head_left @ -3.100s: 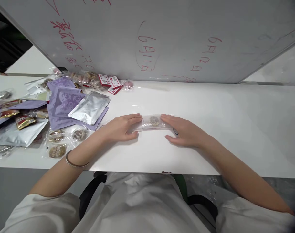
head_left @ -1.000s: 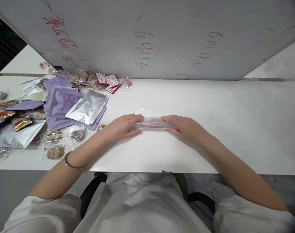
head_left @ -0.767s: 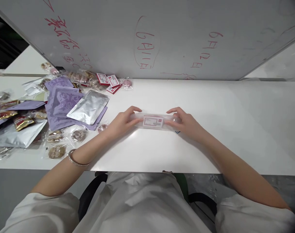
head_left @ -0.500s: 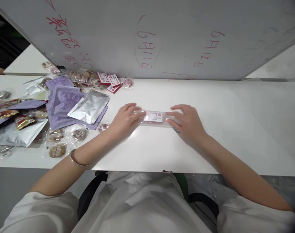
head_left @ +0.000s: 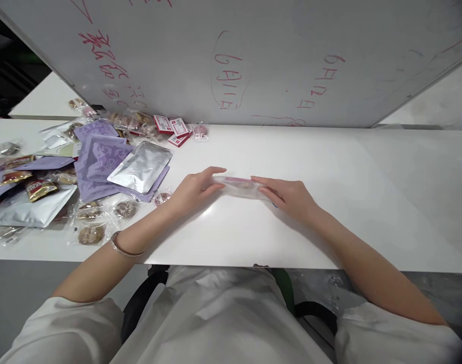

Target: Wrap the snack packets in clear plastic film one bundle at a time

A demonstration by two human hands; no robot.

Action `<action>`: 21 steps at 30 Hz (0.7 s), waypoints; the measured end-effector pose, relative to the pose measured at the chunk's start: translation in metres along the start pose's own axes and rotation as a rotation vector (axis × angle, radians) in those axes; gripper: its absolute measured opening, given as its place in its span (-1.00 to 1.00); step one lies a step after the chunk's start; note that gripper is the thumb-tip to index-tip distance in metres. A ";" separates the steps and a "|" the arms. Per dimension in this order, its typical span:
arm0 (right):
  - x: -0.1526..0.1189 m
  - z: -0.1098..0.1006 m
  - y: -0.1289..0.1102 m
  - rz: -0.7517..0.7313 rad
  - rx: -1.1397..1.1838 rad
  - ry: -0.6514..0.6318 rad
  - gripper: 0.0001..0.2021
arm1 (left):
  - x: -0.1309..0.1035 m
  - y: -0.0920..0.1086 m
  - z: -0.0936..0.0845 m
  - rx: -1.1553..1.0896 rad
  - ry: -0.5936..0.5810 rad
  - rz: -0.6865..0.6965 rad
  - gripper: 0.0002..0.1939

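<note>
A narrow clear plastic packet (head_left: 240,187) lies between my hands at the middle of the white table, its upper edge showing a thin red and pink strip; the label's face is hidden. My left hand (head_left: 200,188) pinches the packet's left end between thumb and fingers. At the opposite end, my right hand (head_left: 287,194) grips it the same way. A small blue mark shows just under my right hand.
To the left lies a heap with a silver pouch (head_left: 140,167), purple packets (head_left: 105,156), wrapped cookies (head_left: 91,234) and gold-brown sachets (head_left: 40,189). Red-edged cards (head_left: 163,124) lie by the whiteboard (head_left: 276,60), which stands along the table's (head_left: 367,202) back edge.
The packet has tilted, so its white label no longer faces up. Fingers of both my hands have drawn together on its ends. The view has shifted slightly.
</note>
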State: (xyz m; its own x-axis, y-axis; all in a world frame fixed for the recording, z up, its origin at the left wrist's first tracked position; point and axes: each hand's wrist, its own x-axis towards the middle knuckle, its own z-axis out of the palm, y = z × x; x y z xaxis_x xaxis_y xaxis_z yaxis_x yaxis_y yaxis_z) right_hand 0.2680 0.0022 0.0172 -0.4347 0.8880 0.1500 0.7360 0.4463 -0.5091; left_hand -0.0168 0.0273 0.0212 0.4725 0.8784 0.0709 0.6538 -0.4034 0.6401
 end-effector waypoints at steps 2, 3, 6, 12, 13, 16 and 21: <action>0.002 -0.004 -0.002 0.127 0.143 -0.110 -0.61 | 0.000 0.000 0.003 -0.043 0.000 0.010 -0.49; 0.003 -0.005 -0.003 0.184 0.206 -0.169 -0.60 | 0.000 -0.001 0.005 -0.013 0.018 0.045 -0.49; 0.005 -0.005 -0.002 0.280 0.335 -0.254 -0.58 | 0.002 -0.007 0.015 0.213 0.089 0.218 -0.54; 0.004 -0.005 -0.010 0.237 0.151 -0.239 -0.55 | 0.004 -0.013 0.024 0.378 0.031 0.423 -0.49; 0.003 -0.005 -0.014 0.217 0.079 -0.223 -0.53 | 0.005 -0.012 0.025 0.383 0.034 0.415 -0.52; -0.001 0.001 -0.023 0.076 -0.128 -0.187 -0.27 | 0.004 -0.009 0.027 0.440 0.020 0.404 -0.51; -0.007 0.020 -0.027 -0.059 -0.451 -0.227 -0.37 | 0.003 -0.005 0.033 0.561 0.002 0.449 -0.48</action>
State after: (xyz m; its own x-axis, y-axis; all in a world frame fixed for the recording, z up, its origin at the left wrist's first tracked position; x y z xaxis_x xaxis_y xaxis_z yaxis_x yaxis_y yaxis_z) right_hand 0.2407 -0.0178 0.0130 -0.5471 0.8358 -0.0462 0.8360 0.5427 -0.0813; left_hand 0.0005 0.0234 -0.0071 0.7664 0.5969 0.2373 0.6019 -0.7964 0.0589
